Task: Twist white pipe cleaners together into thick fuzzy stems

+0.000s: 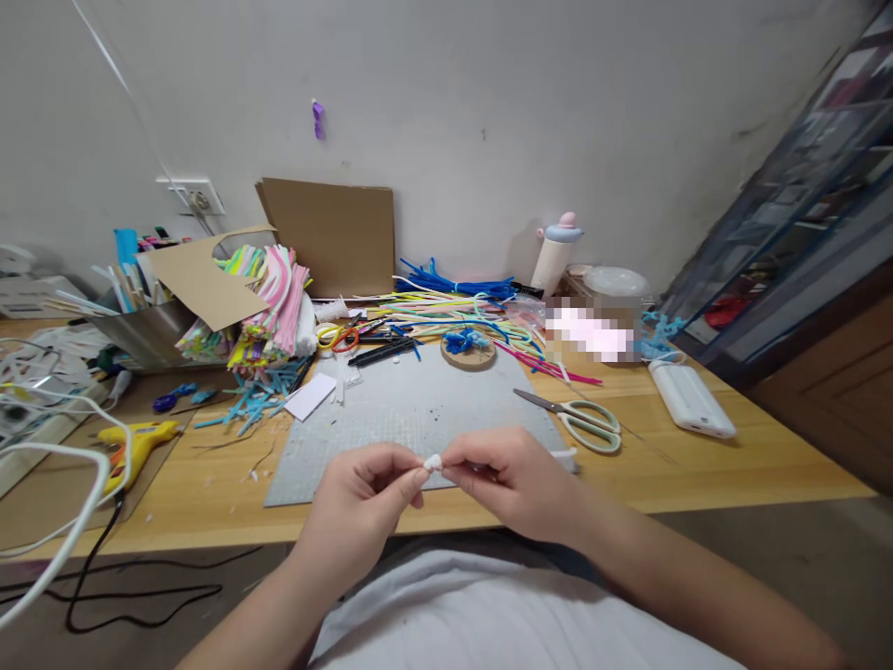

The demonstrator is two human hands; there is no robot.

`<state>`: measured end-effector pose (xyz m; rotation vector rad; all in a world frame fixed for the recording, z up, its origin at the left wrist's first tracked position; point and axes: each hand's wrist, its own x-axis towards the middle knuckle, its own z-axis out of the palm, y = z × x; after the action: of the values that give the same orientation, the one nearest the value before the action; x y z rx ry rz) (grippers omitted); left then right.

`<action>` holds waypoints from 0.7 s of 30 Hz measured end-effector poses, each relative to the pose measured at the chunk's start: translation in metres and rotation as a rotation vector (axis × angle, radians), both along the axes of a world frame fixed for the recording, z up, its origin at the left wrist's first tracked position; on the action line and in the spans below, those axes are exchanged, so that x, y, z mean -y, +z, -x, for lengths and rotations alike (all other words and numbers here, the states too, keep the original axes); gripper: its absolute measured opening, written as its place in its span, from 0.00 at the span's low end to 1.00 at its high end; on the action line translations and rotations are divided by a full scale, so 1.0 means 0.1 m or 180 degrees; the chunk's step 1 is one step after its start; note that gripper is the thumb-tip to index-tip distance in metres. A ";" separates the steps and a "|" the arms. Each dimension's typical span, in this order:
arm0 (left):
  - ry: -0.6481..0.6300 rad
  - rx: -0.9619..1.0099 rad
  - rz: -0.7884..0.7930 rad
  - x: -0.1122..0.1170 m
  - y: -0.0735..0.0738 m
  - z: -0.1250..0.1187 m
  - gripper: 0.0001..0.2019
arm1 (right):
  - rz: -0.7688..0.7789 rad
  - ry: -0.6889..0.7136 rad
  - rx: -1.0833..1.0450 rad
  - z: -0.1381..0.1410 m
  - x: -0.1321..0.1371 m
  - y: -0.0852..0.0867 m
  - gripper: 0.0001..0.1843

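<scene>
Between my two hands, above the front edge of the grey cutting mat point(391, 409), is a small curled white pipe cleaner point(433, 462). My left hand point(366, 489) pinches it from the left with thumb and forefinger. From the right, the thumb and fingertips of my right hand point(513, 479) close on it too. A white strip sticks out past the right hand; whether it is part of the same pipe cleaner is hidden. Scissors point(590, 423) with pale green handles lie to the right of the mat, apart from my hands.
Bundles of coloured pipe cleaners point(279, 307) stand at the back left, with loose ones point(446, 307) along the wall. A tape roll point(467, 354) bears a blue piece. A yellow glue gun point(143, 451) lies left among cables. Rightward are a bottle point(556, 261) and a white device point(690, 398).
</scene>
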<state>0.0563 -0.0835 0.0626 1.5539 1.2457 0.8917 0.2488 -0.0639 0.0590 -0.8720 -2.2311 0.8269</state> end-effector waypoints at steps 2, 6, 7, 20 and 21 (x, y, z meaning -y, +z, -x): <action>0.0101 -0.0075 -0.0043 -0.01 -0.02 -0.02 0.09 | -0.0319 -0.0083 0.0253 0.01 0.07 -0.02 0.08; 0.0095 -0.0848 -0.0526 -0.01 -0.07 -0.03 0.09 | -0.0837 -0.0216 0.0951 0.03 0.18 0.01 0.08; -0.0006 -0.1139 -0.0702 0.00 -0.08 -0.03 0.08 | -0.0889 -0.0207 0.1059 0.03 0.19 0.03 0.08; -0.0196 -0.1263 -0.1045 0.02 -0.05 0.02 0.09 | 0.0065 -0.0147 0.0236 0.04 -0.03 -0.12 0.07; -0.0142 -0.1256 -0.1010 0.01 -0.06 0.01 0.09 | -0.0149 -0.0174 0.0380 0.06 0.02 -0.14 0.08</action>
<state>0.0550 -0.0846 0.0566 2.0778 1.3821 0.8055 0.2431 -0.0654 0.0451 -0.9786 -2.3087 0.7114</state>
